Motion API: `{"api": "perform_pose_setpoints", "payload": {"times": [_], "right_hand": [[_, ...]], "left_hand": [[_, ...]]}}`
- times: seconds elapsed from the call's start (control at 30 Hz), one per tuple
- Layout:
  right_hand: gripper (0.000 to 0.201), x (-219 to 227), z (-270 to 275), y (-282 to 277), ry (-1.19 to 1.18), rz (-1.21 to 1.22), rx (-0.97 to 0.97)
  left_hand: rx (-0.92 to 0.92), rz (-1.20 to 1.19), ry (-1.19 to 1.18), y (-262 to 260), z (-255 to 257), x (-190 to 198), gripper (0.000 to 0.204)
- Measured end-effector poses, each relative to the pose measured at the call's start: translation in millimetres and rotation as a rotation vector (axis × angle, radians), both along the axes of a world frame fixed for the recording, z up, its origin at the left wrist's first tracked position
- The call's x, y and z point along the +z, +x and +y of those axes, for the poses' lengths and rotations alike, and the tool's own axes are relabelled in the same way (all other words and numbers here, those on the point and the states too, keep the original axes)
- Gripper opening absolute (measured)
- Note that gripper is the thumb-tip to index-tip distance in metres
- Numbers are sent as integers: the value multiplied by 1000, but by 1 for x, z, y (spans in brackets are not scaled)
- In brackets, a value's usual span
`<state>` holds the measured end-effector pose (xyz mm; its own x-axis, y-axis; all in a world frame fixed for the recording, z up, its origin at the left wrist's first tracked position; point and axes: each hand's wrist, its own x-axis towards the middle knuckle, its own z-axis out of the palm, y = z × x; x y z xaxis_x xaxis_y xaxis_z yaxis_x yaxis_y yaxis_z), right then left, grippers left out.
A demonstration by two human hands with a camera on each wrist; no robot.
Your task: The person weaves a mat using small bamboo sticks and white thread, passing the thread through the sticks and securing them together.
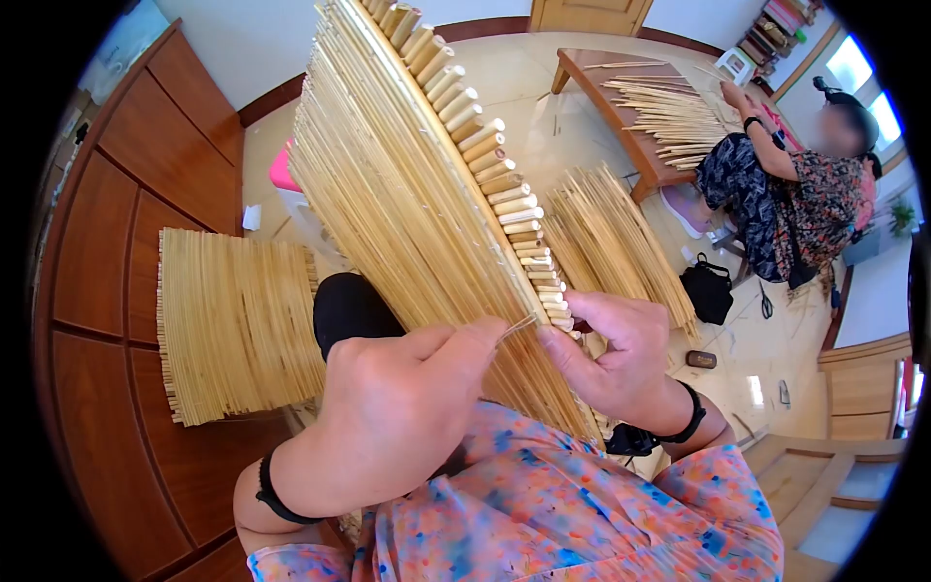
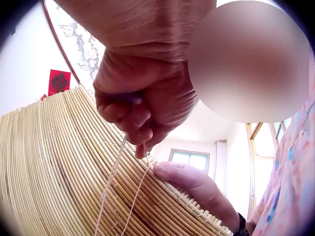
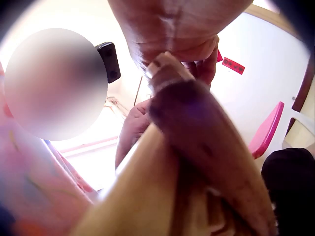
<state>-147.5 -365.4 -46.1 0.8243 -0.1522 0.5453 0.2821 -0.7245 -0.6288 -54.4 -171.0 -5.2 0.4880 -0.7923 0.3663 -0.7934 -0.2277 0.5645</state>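
Stalk mat (image 1: 388, 194): near, centre | Left hand (image 1: 398, 403): curled, pinching thread (image 1: 517, 327) | Right hand (image 1: 621, 354): closed round mat's right edge | Handling: probably light, stiff lengthwise, flexible crosswise; grip bound edge

Stick mat (image 1: 407, 184) blocks way ahead; room over floor (image 1: 727, 398) at right.

Head view faces down, close wrist views upward, all apparently sharing the mat (image 1: 402, 209).
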Motion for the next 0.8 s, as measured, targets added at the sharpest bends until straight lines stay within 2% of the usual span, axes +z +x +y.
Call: {"api": "perform_pose_setpoints", "payload": {"times": [0.17,0.67,0.8], "right_hand": [[27,-7,3,-2,56,-35,-12],[28,-8,-3,0,78,-55,11],[28,-7,-3,0,37,-45,2]], "left_hand": [[-10,-191,148,-2,4,17,26],[3,-154,120,-4,-2,19,27],[6,-246,228,-9,-4,32,26]]}}
